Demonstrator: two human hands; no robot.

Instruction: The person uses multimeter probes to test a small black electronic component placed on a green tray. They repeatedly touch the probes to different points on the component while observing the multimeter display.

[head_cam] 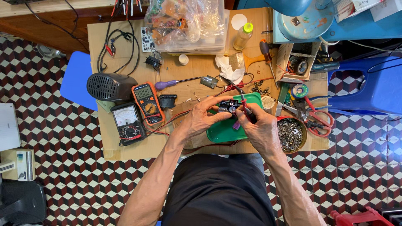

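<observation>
My left hand (203, 117) grips a small black electronic part (228, 108) over a green tray (222, 130) at the middle of a cardboard-covered table. My right hand (259, 127) holds a red-and-black probe (244, 102) with its tip at the part; a purple piece (236, 124) shows under the fingers. Red wires run from the hands toward the left. An orange digital multimeter (146, 100) and a black analog meter (127, 121) lie to the left of my left hand.
A black speaker-like box (109, 86) sits at far left. A bowl of screws (291, 134), red-handled pliers (314, 117), a solder roll (300, 91), a purple screwdriver (176, 83), a bottle (243, 35) and a bag of parts (184, 23) surround the work. Blue stools (370, 86) stand at both sides.
</observation>
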